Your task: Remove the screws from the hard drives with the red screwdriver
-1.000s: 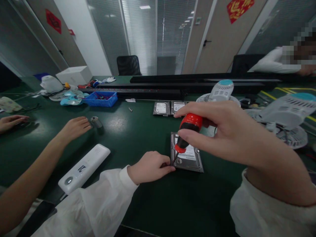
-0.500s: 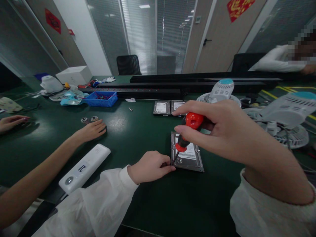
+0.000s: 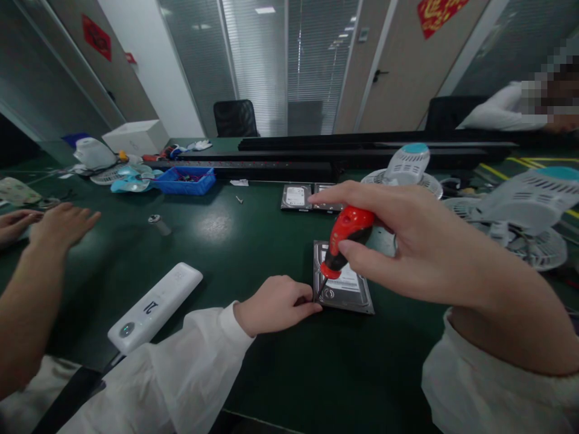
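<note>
Silver-grey metal forms the body of the hard disk drive (image 3: 344, 288), which lies flat before me on the dark green counter (image 3: 253, 247), its label side up and turned a little askew. On its upper face I see a white label (image 3: 348, 281) with printed lines, too small for me to read, and partly hidden by the tool above it. Along the left border run curved raised lines in the metal, and close to the near left corner is a round ring shape, shiny against the darker plate. The near right corner is bare and well visible.

With my right hand (image 3: 416, 241) I have the red and black screwdriver (image 3: 337, 238). The fingers are bent around its thick handle, the thumb lies on the near side, and the forefinger reaches out past it. The tool leans, and its thin shaft goes down to the near left corner of the drive.

My left hand (image 3: 275, 304) rests just beside this same corner; its thumb and forefinger are close together there, but I cannot tell what is between them.

Farther away, two more hard disk drives (image 3: 295, 197) lie side by side, the right one partly covered by my forefinger. To the left stand a small metal cylinder (image 3: 159, 225) and, nearer, a white oblong device (image 3: 156, 307) lies slantwise.
</note>
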Available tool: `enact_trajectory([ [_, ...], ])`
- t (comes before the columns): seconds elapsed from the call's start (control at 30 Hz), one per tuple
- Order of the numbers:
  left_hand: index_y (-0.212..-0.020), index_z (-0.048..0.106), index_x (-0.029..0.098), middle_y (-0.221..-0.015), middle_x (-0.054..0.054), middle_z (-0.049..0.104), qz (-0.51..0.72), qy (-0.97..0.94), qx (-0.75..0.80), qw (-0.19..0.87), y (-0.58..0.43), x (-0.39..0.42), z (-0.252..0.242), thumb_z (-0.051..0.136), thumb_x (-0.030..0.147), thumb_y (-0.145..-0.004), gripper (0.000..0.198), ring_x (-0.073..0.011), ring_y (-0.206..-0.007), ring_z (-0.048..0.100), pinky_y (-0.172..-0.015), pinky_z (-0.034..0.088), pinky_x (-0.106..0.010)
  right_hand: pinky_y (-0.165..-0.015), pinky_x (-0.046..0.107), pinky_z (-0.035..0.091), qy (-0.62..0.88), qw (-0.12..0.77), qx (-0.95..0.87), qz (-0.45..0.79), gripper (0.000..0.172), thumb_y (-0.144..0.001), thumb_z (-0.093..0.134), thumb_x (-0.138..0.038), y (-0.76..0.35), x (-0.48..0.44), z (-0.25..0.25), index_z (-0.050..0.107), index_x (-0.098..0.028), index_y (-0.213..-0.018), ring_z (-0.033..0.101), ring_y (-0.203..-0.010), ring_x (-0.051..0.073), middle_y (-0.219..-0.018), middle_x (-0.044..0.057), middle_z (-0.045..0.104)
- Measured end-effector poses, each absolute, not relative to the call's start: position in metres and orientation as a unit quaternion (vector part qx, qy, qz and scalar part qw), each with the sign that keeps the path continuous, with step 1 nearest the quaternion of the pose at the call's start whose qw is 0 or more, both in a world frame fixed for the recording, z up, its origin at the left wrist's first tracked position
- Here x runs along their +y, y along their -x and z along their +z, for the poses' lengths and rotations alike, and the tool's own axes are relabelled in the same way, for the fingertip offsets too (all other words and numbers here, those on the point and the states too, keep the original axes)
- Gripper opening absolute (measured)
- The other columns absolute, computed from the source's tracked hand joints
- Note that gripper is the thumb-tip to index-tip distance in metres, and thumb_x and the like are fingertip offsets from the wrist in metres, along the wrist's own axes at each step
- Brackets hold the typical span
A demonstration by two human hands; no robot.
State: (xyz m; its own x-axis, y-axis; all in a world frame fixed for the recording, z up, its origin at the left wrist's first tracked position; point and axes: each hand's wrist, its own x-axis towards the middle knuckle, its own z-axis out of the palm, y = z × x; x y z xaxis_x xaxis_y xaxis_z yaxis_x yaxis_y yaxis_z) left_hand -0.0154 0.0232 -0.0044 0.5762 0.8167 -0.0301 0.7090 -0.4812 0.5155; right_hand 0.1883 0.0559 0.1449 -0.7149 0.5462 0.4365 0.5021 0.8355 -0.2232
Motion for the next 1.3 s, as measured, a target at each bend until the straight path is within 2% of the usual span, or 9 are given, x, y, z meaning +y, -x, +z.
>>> enact_trajectory([
  [0.07, -0.083, 0.069, 0.019, -0.073, 0.001, 0.068, 0.113, -0.853, 0.447, 0.244, 0.0158, 0.0224, -0.0047, 0.061, 0.041, -0.101, 0.030, -0.0150, -0.065, 0.063, -0.060, 0.035, -0.027, -0.068, 0.032, 0.042, 0.282, 0.246, -0.926, 0.043, 0.054, -0.088, 0.059, -0.039, -0.1883, 0.0555, 0.1442, 0.063, -0.017, -0.137, 0.063, -0.074, 0.020, -0.095, 0.007, 0.073],
  [0.2, -0.082, 0.069, 0.019, -0.072, 0.002, 0.068, 0.121, -0.852, 0.443, 0.252, 0.0164, 0.0214, -0.0050, 0.061, 0.041, -0.101, 0.030, -0.0141, -0.063, 0.062, -0.059, 0.034, -0.026, -0.061, 0.030, 0.035, 0.312, 0.260, -0.913, 0.034, 0.044, -0.091, 0.060, -0.050, -0.1855, 0.0558, 0.1435, 0.071, -0.020, -0.121, 0.055, -0.060, 0.015, -0.069, 0.000, 0.065],
  [0.4, -0.082, 0.069, 0.019, -0.071, 0.002, 0.067, 0.113, -0.853, 0.448, 0.243, 0.0165, 0.0218, -0.0044, 0.061, 0.040, -0.100, 0.029, -0.0145, -0.064, 0.061, -0.060, 0.034, -0.027, -0.064, 0.031, 0.038, 0.271, 0.250, -0.928, 0.051, 0.049, -0.087, 0.056, -0.033, -0.1874, 0.0565, 0.1456, 0.066, -0.015, -0.131, 0.056, -0.063, 0.016, -0.075, 0.002, 0.065],
  [0.57, -0.082, 0.069, 0.019, -0.071, 0.002, 0.067, 0.110, -0.854, 0.449, 0.241, 0.0158, 0.0229, -0.0046, 0.061, 0.040, -0.101, 0.029, -0.0146, -0.064, 0.061, -0.060, 0.034, -0.027, -0.058, 0.029, 0.032, 0.312, 0.247, -0.916, 0.051, 0.045, -0.091, 0.059, -0.052, -0.1870, 0.0568, 0.1447, 0.070, -0.020, -0.121, 0.048, -0.052, 0.012, -0.061, -0.003, 0.057],
  [0.73, -0.083, 0.070, 0.019, -0.073, 0.001, 0.069, 0.108, -0.852, 0.449, 0.246, 0.0148, 0.0226, -0.0047, 0.061, 0.040, -0.101, 0.029, -0.0150, -0.065, 0.062, -0.061, 0.036, -0.027, -0.061, 0.030, 0.037, 0.281, 0.249, -0.925, 0.055, 0.046, -0.086, 0.059, -0.033, -0.1869, 0.0568, 0.1446, 0.067, -0.016, -0.128, 0.058, -0.065, 0.016, -0.082, 0.003, 0.069],
  [0.83, -0.083, 0.070, 0.019, -0.074, 0.001, 0.069, 0.109, -0.853, 0.450, 0.243, 0.0150, 0.0221, -0.0036, 0.061, 0.040, -0.100, 0.029, -0.0155, -0.066, 0.063, -0.061, 0.036, -0.027, -0.069, 0.032, 0.042, 0.269, 0.263, -0.925, 0.055, 0.046, -0.090, 0.058, -0.038, -0.1863, 0.0578, 0.1428, 0.066, -0.017, -0.130, 0.065, -0.081, 0.020, -0.103, 0.008, 0.074],
  [1.0, -0.083, 0.070, 0.019, -0.072, 0.002, 0.068, 0.114, -0.852, 0.445, 0.252, 0.0159, 0.0223, -0.0037, 0.061, 0.040, -0.101, 0.029, -0.0147, -0.064, 0.062, -0.060, 0.035, -0.027, -0.065, 0.031, 0.039, 0.298, 0.270, -0.914, 0.044, 0.039, -0.091, 0.060, -0.042, -0.1854, 0.0581, 0.1414, 0.072, -0.018, -0.119, 0.061, -0.067, 0.017, -0.085, 0.005, 0.073],
  [1.13, -0.082, 0.069, 0.019, -0.072, 0.002, 0.068, 0.115, -0.855, 0.444, 0.244, 0.0160, 0.0229, -0.0058, 0.061, 0.041, -0.101, 0.029, -0.0149, -0.065, 0.062, -0.060, 0.035, -0.027, -0.070, 0.033, 0.042, 0.272, 0.261, -0.925, 0.053, 0.049, -0.090, 0.058, -0.039, -0.1878, 0.0582, 0.1430, 0.066, -0.016, -0.132, 0.064, -0.079, 0.020, -0.102, 0.009, 0.074],
  [1.3, -0.082, 0.070, 0.020, -0.070, 0.002, 0.067, 0.111, -0.857, 0.449, 0.229, 0.0156, 0.0226, -0.0054, 0.061, 0.041, -0.101, 0.029, -0.0151, -0.064, 0.063, -0.059, 0.035, -0.028, -0.062, 0.030, 0.035, 0.329, 0.243, -0.912, 0.039, 0.053, -0.094, 0.056, -0.055, -0.1875, 0.0580, 0.1438, 0.065, -0.021, -0.134, 0.057, -0.062, 0.017, -0.077, 0.002, 0.069],
])
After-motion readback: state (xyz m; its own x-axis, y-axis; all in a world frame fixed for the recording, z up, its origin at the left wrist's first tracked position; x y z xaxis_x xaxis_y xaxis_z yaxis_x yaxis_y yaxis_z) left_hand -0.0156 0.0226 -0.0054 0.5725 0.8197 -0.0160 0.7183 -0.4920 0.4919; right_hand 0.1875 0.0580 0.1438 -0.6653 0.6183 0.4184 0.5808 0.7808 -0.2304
